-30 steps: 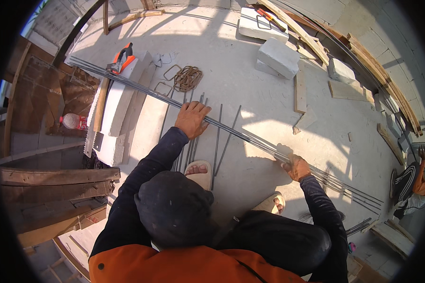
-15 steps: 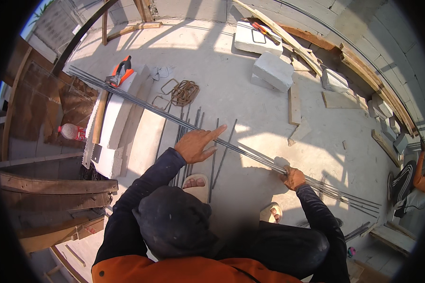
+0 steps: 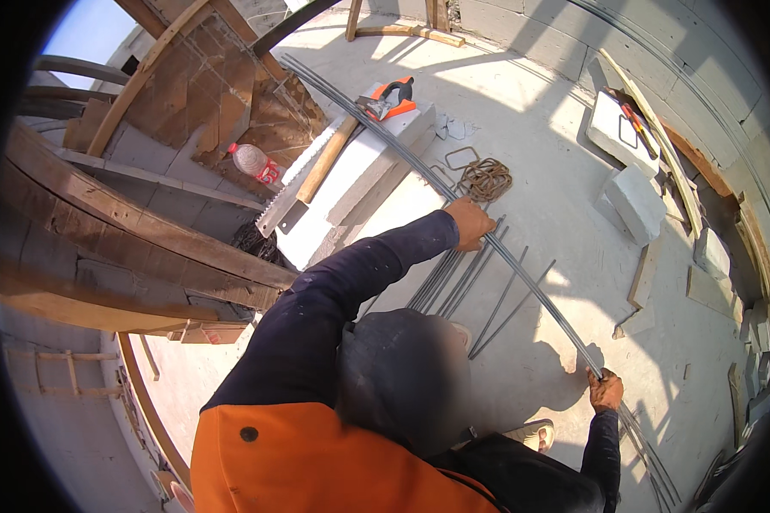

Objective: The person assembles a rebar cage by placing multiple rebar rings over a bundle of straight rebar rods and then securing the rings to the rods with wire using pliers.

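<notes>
A bundle of long, thin steel rods [image 3: 535, 291] runs slantwise from the upper left to the lower right, off the floor between my hands. My left hand [image 3: 470, 224] is closed round the bundle about midway along it. Farther down, my right hand [image 3: 605, 389] grips the same rods near their lower right end, where the tips fan apart. Under the bundle, several shorter rods [image 3: 453, 278] lie side by side on the floor. Just beyond my left hand is a pile of bent, rusty wire stirrups [image 3: 486, 179].
Left of the rods, a handsaw [image 3: 393, 98] and a wooden-handled hammer [image 3: 329, 158] rest on white blocks [image 3: 364, 188]. A plastic bottle [image 3: 255, 162] lies beside them. Curved timber beams [image 3: 137, 218] fill the left. Red-handled pliers [image 3: 633, 120] lie on a block at right.
My left hand, earlier spread flat over the rods, has closed round them farther up the bundle. My right hand keeps its grip. The view has turned, shifting the scene rightward.
</notes>
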Demonstrator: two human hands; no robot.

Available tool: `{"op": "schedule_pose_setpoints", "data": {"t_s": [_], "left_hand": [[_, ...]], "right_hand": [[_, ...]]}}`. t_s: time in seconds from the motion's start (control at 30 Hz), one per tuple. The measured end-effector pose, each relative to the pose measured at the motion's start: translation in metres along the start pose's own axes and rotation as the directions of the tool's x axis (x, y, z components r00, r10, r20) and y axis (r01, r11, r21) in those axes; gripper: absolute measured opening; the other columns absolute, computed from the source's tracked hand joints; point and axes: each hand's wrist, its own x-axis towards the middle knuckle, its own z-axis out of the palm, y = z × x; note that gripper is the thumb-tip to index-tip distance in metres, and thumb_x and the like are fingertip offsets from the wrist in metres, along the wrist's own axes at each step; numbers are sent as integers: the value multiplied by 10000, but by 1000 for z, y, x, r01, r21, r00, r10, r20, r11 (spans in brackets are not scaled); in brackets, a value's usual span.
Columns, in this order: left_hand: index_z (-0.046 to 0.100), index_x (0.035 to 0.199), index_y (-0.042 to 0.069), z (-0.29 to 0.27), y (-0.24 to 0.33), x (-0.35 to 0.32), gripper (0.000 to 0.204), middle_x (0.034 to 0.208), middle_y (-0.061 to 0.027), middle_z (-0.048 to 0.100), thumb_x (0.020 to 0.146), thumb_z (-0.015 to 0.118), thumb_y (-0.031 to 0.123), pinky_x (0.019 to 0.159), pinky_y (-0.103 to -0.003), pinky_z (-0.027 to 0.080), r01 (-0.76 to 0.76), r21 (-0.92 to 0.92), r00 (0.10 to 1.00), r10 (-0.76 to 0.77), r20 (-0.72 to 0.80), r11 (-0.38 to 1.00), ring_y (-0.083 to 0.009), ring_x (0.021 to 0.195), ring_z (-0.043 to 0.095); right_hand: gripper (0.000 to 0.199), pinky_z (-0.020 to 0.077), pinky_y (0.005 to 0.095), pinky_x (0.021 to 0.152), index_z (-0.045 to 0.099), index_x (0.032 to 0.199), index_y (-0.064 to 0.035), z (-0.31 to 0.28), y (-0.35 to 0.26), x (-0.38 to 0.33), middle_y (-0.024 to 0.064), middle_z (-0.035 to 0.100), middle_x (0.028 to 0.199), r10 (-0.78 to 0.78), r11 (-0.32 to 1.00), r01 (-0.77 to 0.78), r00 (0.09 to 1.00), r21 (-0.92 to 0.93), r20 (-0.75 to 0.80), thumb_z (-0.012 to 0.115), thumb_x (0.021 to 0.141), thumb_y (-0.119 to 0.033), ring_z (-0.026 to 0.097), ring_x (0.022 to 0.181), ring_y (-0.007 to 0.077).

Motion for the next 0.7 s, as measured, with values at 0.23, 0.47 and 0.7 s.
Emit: {"op": "schedule_pose_setpoints", "data": {"t_s": [0.23, 0.47, 0.7], "left_hand": [[773, 923, 97, -62, 37, 53, 322, 818, -179, 752, 853, 810, 409, 799, -526, 560, -70, 7, 978, 70, -197, 998, -417, 857, 740], [731, 762, 29, -37, 34, 32, 290, 710, -218, 693, 765, 902, 263, 666, -505, 549, -69, -78, 932, 36, -360, 995, -432, 721, 709], [672, 737, -12, -72, 103, 31, 335, 672, -234, 634, 778, 890, 239, 630, -499, 506, -193, -136, 946, 147, -288, 972, -443, 665, 665]], "right_hand": [[364, 598, 502, 713, 777, 885, -94, -25, 54, -17, 195, 749, 793, 104, 994, -99, 985, 38, -139, 731, 953, -449, 745, 759, 413], [247, 606, 515, 731, 800, 932, -106, -80, 45, -1, 210, 751, 777, 112, 992, -98, 972, 77, -205, 722, 809, -305, 757, 766, 413], [250, 610, 481, 711, 824, 968, -130, -83, 85, -68, 178, 770, 783, 246, 967, -217, 933, 134, -261, 711, 787, -259, 760, 733, 388]]}}
